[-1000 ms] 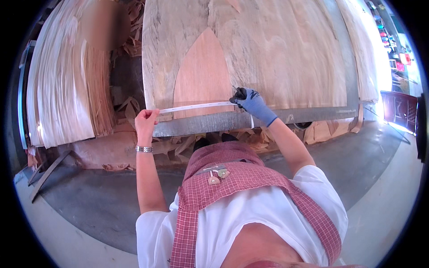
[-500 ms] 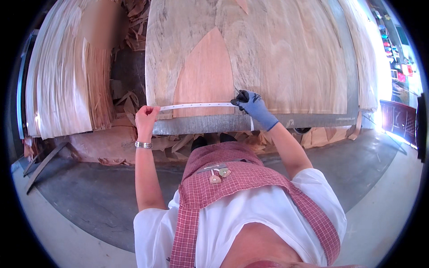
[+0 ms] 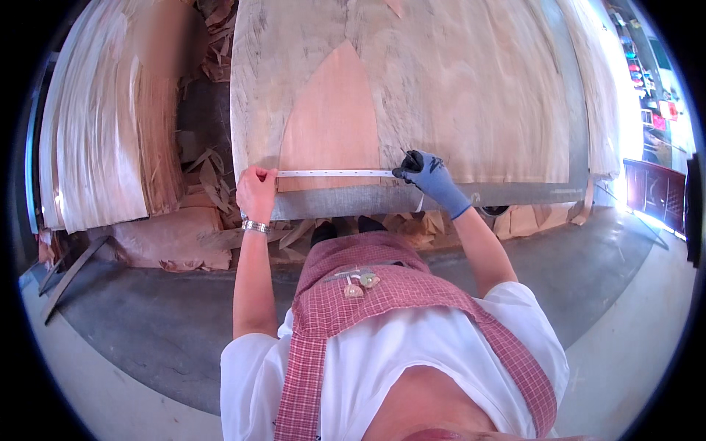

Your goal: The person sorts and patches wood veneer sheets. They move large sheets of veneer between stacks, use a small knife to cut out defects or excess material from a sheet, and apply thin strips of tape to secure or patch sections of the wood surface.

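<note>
A white strip of tape (image 3: 334, 174) with a row of small dark dots is stretched straight between my two hands. My left hand (image 3: 257, 195), bare with a metal band at the wrist, pinches its left end near the edge of the veneer sheet (image 3: 471, 110). At the other end, my right hand (image 3: 434, 180), in a blue glove with black fingertips, grips the strip. A thin dark point sticks up by those fingertips; its kind is unclear. Beneath the strip lies a pinkish, pointed wood patch (image 3: 331, 117) set against the paler sheet. A short white tail hangs below the right hand.
A grey metal table edge (image 3: 346, 200) runs along the near side. Tall stacked veneer (image 3: 95, 125) stands at the left, with torn veneer scraps (image 3: 209, 173) in the gap. More scraps lie under the table. A curved strip (image 3: 70, 283) leans at the lower left.
My left hand has moved right, closer to the pinkish patch. My right hand has shifted slightly right. The tape between them looks straighter and lies across the patch's lower part.
</note>
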{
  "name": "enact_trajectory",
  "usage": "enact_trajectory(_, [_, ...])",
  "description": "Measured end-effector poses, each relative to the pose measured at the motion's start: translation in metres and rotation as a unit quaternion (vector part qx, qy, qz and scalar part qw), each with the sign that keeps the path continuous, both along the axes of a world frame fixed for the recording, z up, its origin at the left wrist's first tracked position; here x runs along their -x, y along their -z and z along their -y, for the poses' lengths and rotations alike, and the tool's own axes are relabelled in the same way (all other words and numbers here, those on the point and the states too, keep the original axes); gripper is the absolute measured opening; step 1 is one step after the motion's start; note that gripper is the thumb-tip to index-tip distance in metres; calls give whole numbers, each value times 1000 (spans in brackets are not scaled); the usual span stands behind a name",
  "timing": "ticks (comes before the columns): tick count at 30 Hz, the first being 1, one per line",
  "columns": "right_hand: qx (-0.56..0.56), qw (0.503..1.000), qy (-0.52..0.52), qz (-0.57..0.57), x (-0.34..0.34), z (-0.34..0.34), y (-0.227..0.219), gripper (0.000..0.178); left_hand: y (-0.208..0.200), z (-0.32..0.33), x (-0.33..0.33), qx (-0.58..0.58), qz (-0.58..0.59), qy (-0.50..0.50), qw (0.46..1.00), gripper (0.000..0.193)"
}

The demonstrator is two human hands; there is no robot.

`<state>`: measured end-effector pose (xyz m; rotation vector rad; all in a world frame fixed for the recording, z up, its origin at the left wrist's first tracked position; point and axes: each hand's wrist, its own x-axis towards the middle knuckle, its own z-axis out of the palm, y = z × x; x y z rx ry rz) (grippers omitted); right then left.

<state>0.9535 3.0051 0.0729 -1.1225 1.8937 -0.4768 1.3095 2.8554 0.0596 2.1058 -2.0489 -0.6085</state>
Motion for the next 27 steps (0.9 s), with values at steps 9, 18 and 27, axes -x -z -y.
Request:
enact_trajectory(9, [-13, 996, -32, -85, 5, -7, 37, 46, 5, -25, 25, 130, 31, 175, 975, 29])
enact_trajectory(18, [50, 992, -67, -95, 13, -17, 21, 41, 6, -136, 150, 96, -14, 441, 892, 82])
enact_trajectory(27, [51, 994, -72, -68, 0, -50, 18, 28, 3, -135, 157, 92, 50, 456, 884, 86])
